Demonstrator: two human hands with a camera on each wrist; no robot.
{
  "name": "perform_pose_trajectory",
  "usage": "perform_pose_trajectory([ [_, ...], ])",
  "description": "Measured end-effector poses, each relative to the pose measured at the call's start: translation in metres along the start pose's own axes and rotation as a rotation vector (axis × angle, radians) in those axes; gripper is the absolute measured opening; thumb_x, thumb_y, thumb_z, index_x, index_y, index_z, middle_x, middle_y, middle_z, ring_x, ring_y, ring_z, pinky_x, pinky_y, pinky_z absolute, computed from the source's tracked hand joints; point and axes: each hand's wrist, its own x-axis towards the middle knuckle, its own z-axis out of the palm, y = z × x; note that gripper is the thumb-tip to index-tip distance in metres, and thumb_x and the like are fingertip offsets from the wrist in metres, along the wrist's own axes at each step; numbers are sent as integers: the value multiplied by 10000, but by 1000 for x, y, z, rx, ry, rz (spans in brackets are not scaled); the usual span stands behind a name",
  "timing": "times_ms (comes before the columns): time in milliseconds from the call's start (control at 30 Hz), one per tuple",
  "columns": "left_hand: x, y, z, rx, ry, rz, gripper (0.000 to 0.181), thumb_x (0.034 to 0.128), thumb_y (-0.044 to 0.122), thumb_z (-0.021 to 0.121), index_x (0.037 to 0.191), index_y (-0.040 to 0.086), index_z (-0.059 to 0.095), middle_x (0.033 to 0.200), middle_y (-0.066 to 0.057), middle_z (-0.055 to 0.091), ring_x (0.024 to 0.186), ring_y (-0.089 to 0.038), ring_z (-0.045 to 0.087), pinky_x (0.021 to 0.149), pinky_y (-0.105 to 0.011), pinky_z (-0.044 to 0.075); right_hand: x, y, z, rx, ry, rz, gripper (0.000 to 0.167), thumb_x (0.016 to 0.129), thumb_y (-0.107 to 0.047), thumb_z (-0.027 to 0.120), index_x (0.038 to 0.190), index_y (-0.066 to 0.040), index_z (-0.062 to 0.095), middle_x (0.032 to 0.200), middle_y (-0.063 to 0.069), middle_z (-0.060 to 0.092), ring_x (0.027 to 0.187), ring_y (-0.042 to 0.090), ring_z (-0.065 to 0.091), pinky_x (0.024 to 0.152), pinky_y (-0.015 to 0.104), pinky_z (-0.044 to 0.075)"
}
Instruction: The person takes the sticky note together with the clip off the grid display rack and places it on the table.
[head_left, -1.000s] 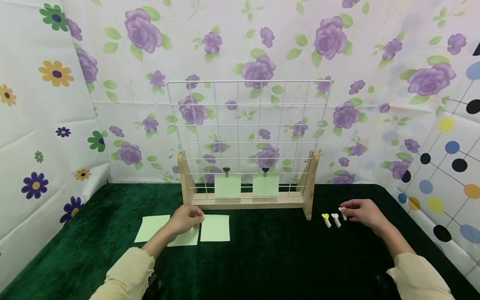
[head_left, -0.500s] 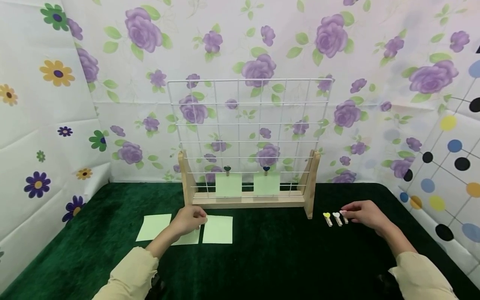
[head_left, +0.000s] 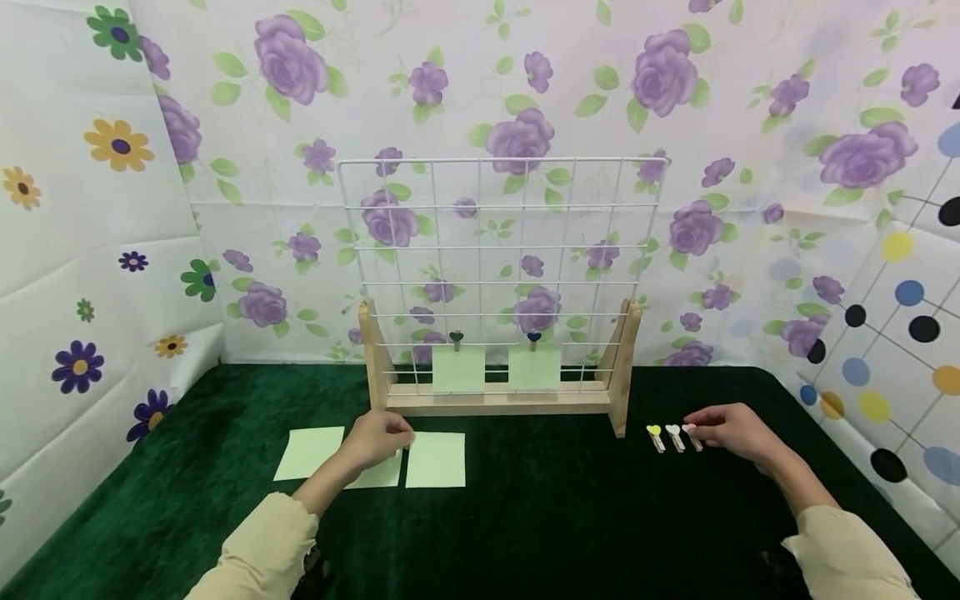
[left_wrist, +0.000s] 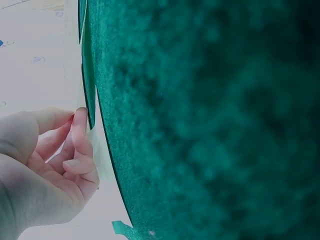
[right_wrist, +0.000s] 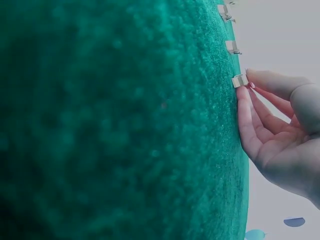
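At the left of the table, my left hand (head_left: 377, 439) pinches the top right corner of the middle light-green paper sheet (head_left: 381, 475), partly hidden under the hand. In the left wrist view, the thumb and fingertips of this hand (left_wrist: 62, 155) meet at a pale paper edge. On the right, my right hand (head_left: 731, 429) pinches a small wooden clothespin (right_wrist: 240, 80) with a pink heart. It lies rightmost in a row, beside a white-heart clothespin (head_left: 676, 437) and a yellow-heart clothespin (head_left: 656, 438).
Behind stands a white wire grid (head_left: 502, 247) on a wooden base (head_left: 498, 405). Two light-green sheets hang clipped on it: a left sheet (head_left: 458, 371) and a right sheet (head_left: 535, 368). Two more sheets lie flat, a left one (head_left: 307, 452) and a right one (head_left: 436, 460), on dark green cloth (head_left: 525, 517).
The pink-heart clothespin has shifted slightly under my right fingers, now a little apart from the white-heart one. My left hand stays at the middle sheet. The head view has moved slightly.
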Motion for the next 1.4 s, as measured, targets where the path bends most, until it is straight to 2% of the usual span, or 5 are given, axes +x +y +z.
perform_pose_trajectory([
  [233,0,-1,-1,27,0,9,140,914,74,630,925,-15,738,863,-44,655,763,-181,556,604,-316,449,0,2,1,14,-5,-4,388,944,-199,637,1202,89,605,1171,215,607,927,211,596,733,331,527],
  [567,-3,-5,-5,-6,26,25,157,933,63,597,921,-34,720,754,-41,665,698,-163,568,559,-296,435,-2,5,-2,66,2,4,458,952,-218,628,1258,113,548,1224,256,571,1006,248,599,780,363,541],
  [867,-3,-3,-10,-29,20,25,184,942,89,598,1026,-38,702,891,-64,670,757,-190,615,629,-328,485,-8,2,-9,85,44,-12,453,996,-209,551,1283,140,509,1246,293,550,1040,313,611,788,364,545],
  [1167,-5,4,-14,-37,60,38,247,966,133,576,1156,-6,649,1041,-94,657,931,-238,600,719,-388,514,-14,-30,-4,-5,112,-128,461,996,-268,557,1274,101,547,1186,266,600,983,323,630,755,366,551],
  [1400,-2,17,-11,-135,102,38,358,993,186,548,1281,-26,553,1110,-155,636,1007,-306,612,776,-405,534,-16,-63,8,-131,168,-227,408,984,-270,579,1233,53,601,1078,186,663,881,287,651,687,358,533],
])
